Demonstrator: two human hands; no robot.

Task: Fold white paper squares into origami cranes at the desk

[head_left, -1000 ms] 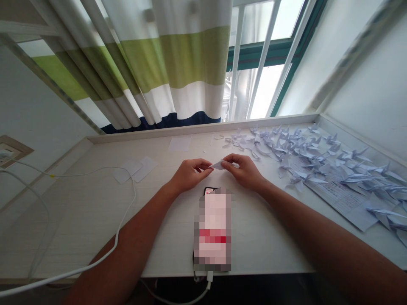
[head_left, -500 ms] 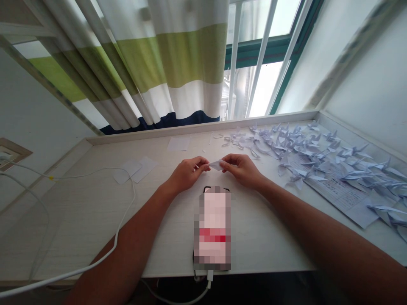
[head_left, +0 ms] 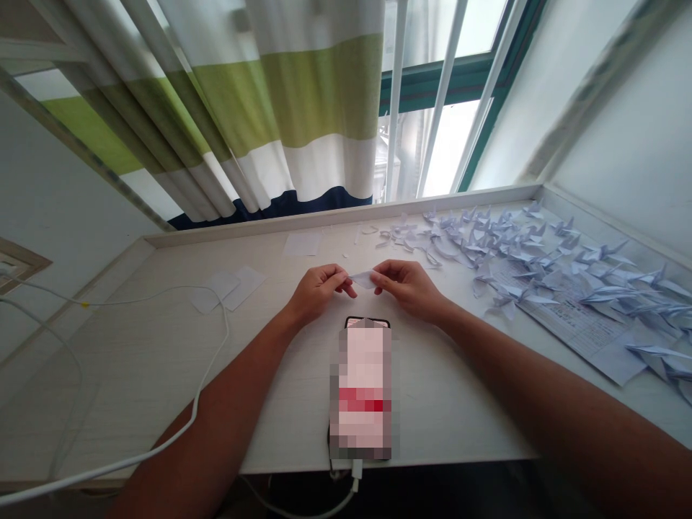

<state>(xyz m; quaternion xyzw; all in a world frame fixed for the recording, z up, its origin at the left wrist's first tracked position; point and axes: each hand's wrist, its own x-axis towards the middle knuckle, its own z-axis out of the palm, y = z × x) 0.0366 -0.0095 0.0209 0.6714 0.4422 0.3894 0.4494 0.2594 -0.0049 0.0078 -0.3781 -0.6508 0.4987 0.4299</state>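
Observation:
A small piece of folded white paper is held between my two hands, just above the white desk. My left hand pinches its left tip between thumb and forefinger, the other fingers partly curled below. On the other side my right hand grips the right part, thumb in front and fingers behind. Part of the paper is hidden by the fingertips. Directly below the hands lies a phone, its screen blurred out, with a white cable plugged into its near end.
Many folded paper cranes cover the right of the desk, some over a printed sheet. Loose paper squares lie left, another paper square farther back. A white cable crosses my left forearm. Behind hangs a curtain.
My left fingers have shifted on the paper's left tip, the thumb now higher and a lower finger extended. My right hand keeps its hold almost unchanged.

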